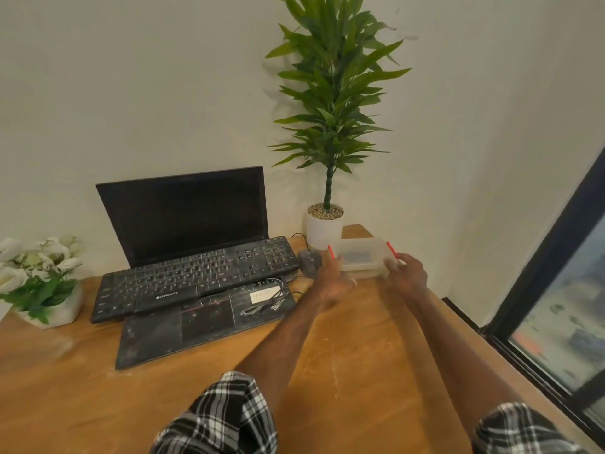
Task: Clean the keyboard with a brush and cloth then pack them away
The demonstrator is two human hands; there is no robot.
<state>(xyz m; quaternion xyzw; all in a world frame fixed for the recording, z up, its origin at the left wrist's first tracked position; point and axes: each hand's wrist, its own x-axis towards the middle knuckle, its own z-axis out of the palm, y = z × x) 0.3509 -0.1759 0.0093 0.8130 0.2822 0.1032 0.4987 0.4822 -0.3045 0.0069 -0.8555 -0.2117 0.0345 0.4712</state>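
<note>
A black keyboard lies across the base of an open laptop on the wooden desk. At the far right of the desk sits a clear plastic box with red clips on its lid; something bluish shows dimly inside. My left hand holds the box's left side, fingers by the left red clip. My right hand grips its right side near the other clip. No brush or cloth is plainly in sight.
A dark mouse lies just left of the box. A tall potted plant stands behind it in the corner. White flowers in a pot sit at the desk's left. A window runs along the right.
</note>
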